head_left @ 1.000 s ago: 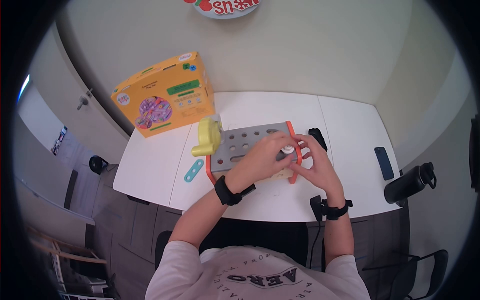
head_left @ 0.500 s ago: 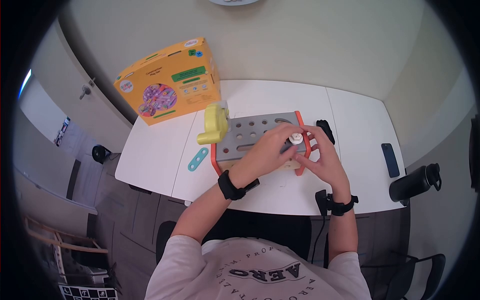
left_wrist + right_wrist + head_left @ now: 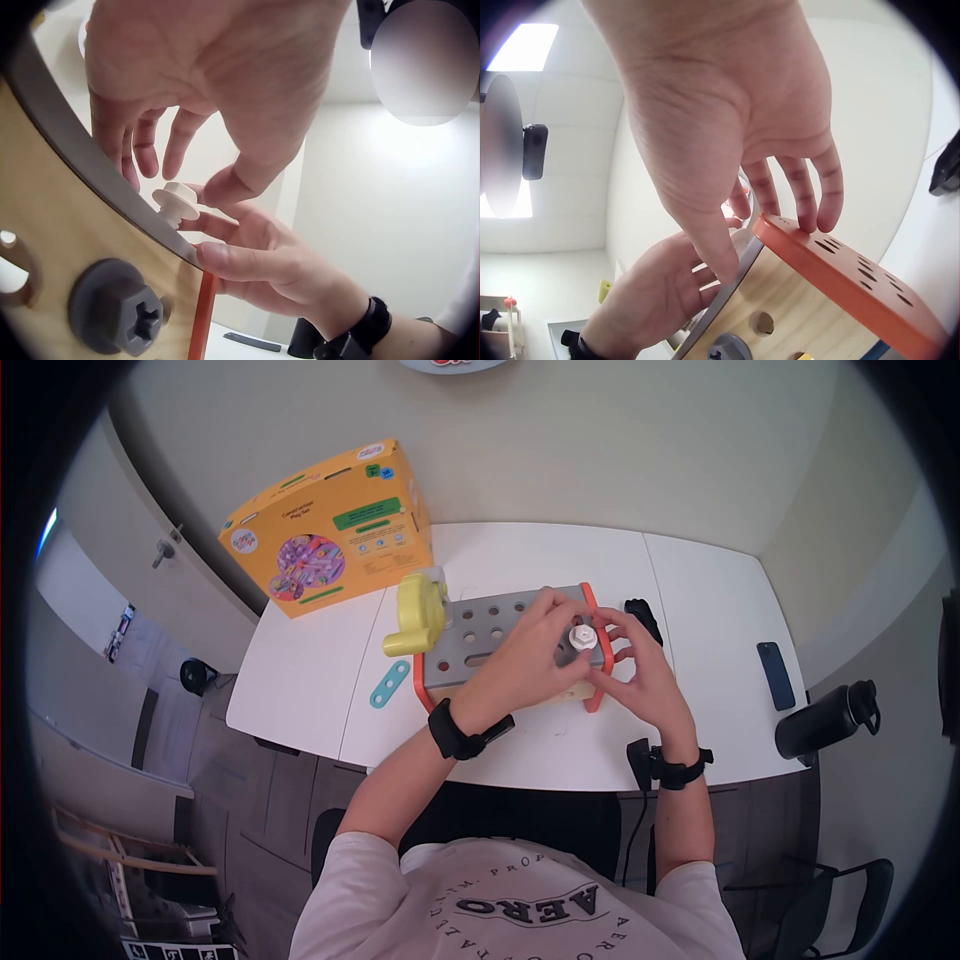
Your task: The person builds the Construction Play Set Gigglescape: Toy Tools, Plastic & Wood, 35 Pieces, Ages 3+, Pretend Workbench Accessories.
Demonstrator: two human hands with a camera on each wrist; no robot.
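A white hex-headed bolt (image 3: 583, 637) (image 3: 177, 201) stands at the right end of the toy bench's grey perforated top (image 3: 470, 650), its threads partly showing above the surface. My left hand (image 3: 525, 660) (image 3: 217, 82) arches over it with fingers spread and slightly bent; the thumb tip is very near the bolt head, contact unclear. My right hand (image 3: 648, 685) (image 3: 727, 112) is at the orange side panel (image 3: 832, 277), fingertips resting on its outer face and thumb by the grey top's edge. A grey bolt (image 3: 120, 307) sits in the wooden front.
A yellow toy piece (image 3: 416, 615) stands at the bench's left end, with a teal three-holed strip (image 3: 390, 684) beside it. The yellow box (image 3: 325, 530) is behind at left. A black object (image 3: 643, 622), phone (image 3: 775, 675) and black bottle (image 3: 826, 722) are at right.
My left fingers have drawn back to the left from the white bolt, leaving its head more exposed. My right hand stays beside the orange panel. The head view has shifted slightly.
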